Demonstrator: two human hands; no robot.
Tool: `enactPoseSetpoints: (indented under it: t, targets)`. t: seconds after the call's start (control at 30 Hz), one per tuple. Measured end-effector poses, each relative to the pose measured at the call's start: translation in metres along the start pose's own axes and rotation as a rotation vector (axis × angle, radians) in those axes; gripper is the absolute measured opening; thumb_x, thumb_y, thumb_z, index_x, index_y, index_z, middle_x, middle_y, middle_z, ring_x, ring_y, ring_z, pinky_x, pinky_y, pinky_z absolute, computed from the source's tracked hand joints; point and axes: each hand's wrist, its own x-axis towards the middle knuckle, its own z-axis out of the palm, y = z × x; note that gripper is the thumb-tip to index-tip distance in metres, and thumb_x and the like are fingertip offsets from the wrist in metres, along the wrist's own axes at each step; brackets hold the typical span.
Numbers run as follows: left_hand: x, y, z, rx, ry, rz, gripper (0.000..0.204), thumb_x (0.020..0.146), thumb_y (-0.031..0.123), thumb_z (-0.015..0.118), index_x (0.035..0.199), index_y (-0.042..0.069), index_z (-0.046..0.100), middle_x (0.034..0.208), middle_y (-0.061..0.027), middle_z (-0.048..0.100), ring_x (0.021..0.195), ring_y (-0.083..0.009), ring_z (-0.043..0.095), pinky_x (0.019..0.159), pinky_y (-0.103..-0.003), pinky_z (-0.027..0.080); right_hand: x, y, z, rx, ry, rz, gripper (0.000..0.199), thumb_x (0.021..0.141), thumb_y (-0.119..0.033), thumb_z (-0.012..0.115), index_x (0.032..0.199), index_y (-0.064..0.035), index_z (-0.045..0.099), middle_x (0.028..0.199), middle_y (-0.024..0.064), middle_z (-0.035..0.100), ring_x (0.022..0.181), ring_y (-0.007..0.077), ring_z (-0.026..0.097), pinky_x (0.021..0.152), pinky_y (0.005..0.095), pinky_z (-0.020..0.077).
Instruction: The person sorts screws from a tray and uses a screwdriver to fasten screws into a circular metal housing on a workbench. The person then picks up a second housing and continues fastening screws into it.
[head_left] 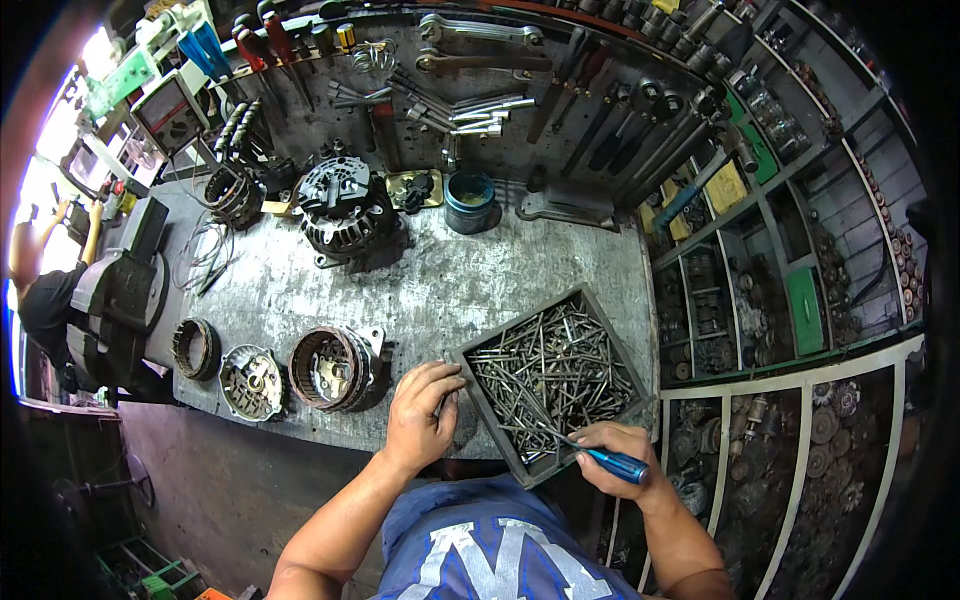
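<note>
A square dark tray (pixel 491 424) lies at an angle at the bench's front right. Heaped inside it are many loose metal bolts and screws (pixel 550 365). My right hand (pixel 618 457) is closed around the blue handle of a screwdriver (pixel 622 466), at the tray's near right edge. The screwdriver's shaft points left and up over the bolts; its tip is hard to make out among them. Beside the tray's left corner is my left hand (pixel 422 415), fingers curled in and their tips close to the tray wall. What those fingers hold, if anything, is hidden.
Left of my hand stand a stator with its housing (pixel 335 368), a round end cover (pixel 252 382) and a copper-wound ring (pixel 195 348). Farther back are an alternator (pixel 345 210) and a blue can (pixel 469 203). A vise (pixel 120 290) borders the left; parts shelves (pixel 790 290) line the right.
</note>
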Motion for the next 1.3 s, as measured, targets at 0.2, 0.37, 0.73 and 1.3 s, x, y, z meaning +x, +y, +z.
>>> enactPoseSetpoints:
  t: [0.2,0.37,0.73,1.3]
  targets:
    - [0.018,0.017,0.006,0.054,-0.055,-0.095,0.050,0.095,0.007,0.082,0.143,0.004,0.069,0.158,-0.0213,0.061,0.151,-0.0460,0.054,0.126,-0.054,0.045,0.019,-0.024,-0.022,0.083,0.105,-0.098,0.018,0.089,-0.006,0.082,0.104,0.0024,0.076,0.106,0.0220,0.084,0.093,0.0316,0.084,0.082,0.0415,0.0670]
    - [0.004,0.027,0.033,0.041,-0.134,-0.241,0.080,0.099,0.010,0.082,0.169,0.007,0.044,0.180,-0.0272,0.032,0.164,-0.0488,0.036,0.134,-0.053,0.036,0.088,-0.003,0.000,-0.010,0.221,0.035,0.015,0.094,-0.010,0.082,0.106,-0.0007,0.079,0.098,0.0146,0.083,0.086,0.0221,0.081,0.078,0.0352,0.0631]
    - [-0.006,0.018,0.039,0.091,-0.146,-0.256,0.076,0.097,0.014,0.082,0.167,0.013,0.052,0.182,-0.0291,0.027,0.166,-0.0545,0.030,0.135,-0.059,0.031,0.098,0.014,0.029,0.075,-0.079,-0.006,0.017,0.093,-0.011,0.082,0.101,0.0023,0.073,0.092,0.0187,0.076,0.081,0.0299,0.078,0.071,0.0400,0.0584]
    - [-0.012,0.047,0.052,0.157,-0.375,-0.059,0.041,0.088,0.021,0.080,0.129,0.023,0.085,0.180,-0.0225,0.035,0.164,-0.0588,0.028,0.132,-0.077,0.024,0.057,0.008,-0.030,0.147,0.142,0.035,0.017,0.092,-0.005,0.083,0.107,0.0008,0.078,0.106,0.0168,0.084,0.095,0.0239,0.083,0.087,0.0366,0.0648]
